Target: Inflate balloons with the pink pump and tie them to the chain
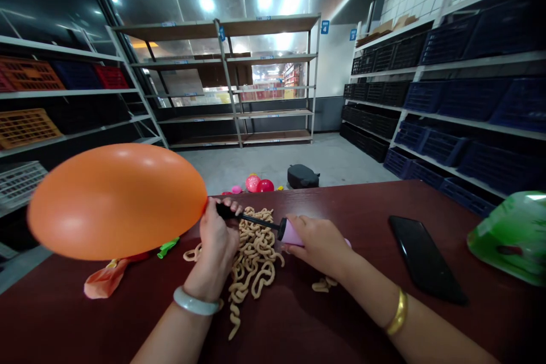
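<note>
A large, inflated orange balloon (121,202) fills the left of the head view. My left hand (217,236) closes around the black handle end of a balloon pump, right at the balloon's neck. The pump's thin black rod runs across to its pink barrel (292,233). My right hand (318,244) is wrapped around that barrel, so most of it is hidden. Under and between my hands lies a heap of beige, twisted snack-like strands (258,253). Left of my left forearm sit a limp orange balloon (106,280) and a limp green balloon (168,247).
On the dark red table (362,330), a black phone (426,259) lies at right, with a green plastic bag (512,236) beyond it. Inflated balloons (265,185) and a black bag (302,176) are on the floor past the far edge. Shelves with crates (441,145) line the sides.
</note>
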Demonstrator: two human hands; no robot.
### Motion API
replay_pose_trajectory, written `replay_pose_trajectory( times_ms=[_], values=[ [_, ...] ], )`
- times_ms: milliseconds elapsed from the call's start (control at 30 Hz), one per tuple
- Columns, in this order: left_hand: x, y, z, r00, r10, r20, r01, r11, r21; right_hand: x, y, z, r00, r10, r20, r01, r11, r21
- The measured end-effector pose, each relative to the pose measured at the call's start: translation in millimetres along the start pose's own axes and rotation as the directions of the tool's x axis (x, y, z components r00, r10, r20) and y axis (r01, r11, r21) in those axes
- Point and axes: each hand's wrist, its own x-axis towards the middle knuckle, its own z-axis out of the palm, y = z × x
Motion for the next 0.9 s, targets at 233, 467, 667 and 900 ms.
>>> replay_pose_trajectory(
  times_ms=[233, 467, 667, 900],
  values=[
    [-47.1, -39.7, 17.4, 0.998, -0.035, 0.044, 0.034, 0.999, 0.026, 3.2, -14.8, -1.2, 1.0, 0.013, 0.017, -0.014, 0.999, 0.03],
    [-50.1, -34.4, 27.7, 0.995, -0.032, 0.094, 0.028, 0.998, 0.049, 3.0, -16.1, -1.6, 1.0, 0.009, -0.027, -0.006, 0.995, 0.098],
    [-7.7, 14.1, 15.1, 0.999, 0.028, 0.021, -0.029, 0.998, 0.047, 1.8, -7.6, -3.0, 0.999, -0.02, -0.027, 0.023, 0.993, 0.116],
    [13.0, 34.1, -1.1, 0.996, 0.067, -0.05, -0.067, 0.998, 0.005, -1.9, -5.0, -6.0, 0.999, -0.031, -0.026, 0.032, 0.998, 0.053]
  ],
)
